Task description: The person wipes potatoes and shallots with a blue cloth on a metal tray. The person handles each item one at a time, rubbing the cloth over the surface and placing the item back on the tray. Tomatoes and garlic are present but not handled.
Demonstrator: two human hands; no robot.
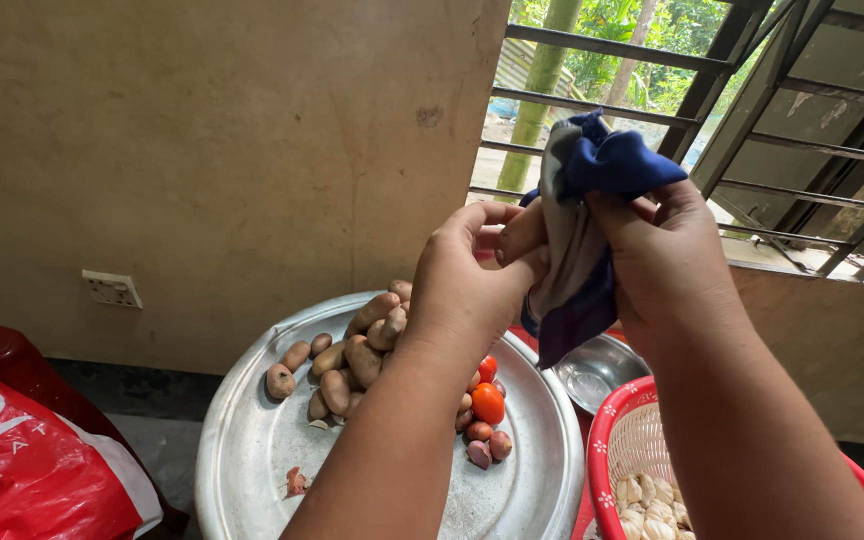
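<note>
Red bag [22,470]: We see it at the far left, on the floor by the wall. We cannot see inside it.

Big metal tray [252,450]: It is round and shiny. It holds a pile of small brown potatoes [352,355], two red tomatoes [488,400] and a few little purple onions [487,445].

Left hand [467,285]: It is up over the tray. Its fingers pinch one edge of the blue and grey cloth [582,230].

Cloth: It is up in the air between our two hands, in front of the window bars [612,110]. It is bunched up.

Right hand [667,255]: It is closed tight around the top of the cloth.

Step now: We think we are rubbing our hands, or some small thing we cannot see, with the cloth.

Next move: It seems to need both hands to stay tight on the cloth and turn it a little.

Small metal bowl [597,370]: It sits under the cloth and looks bare inside.

Red basket [617,440]: It is at the right. It holds pale garlic [647,505].
</note>
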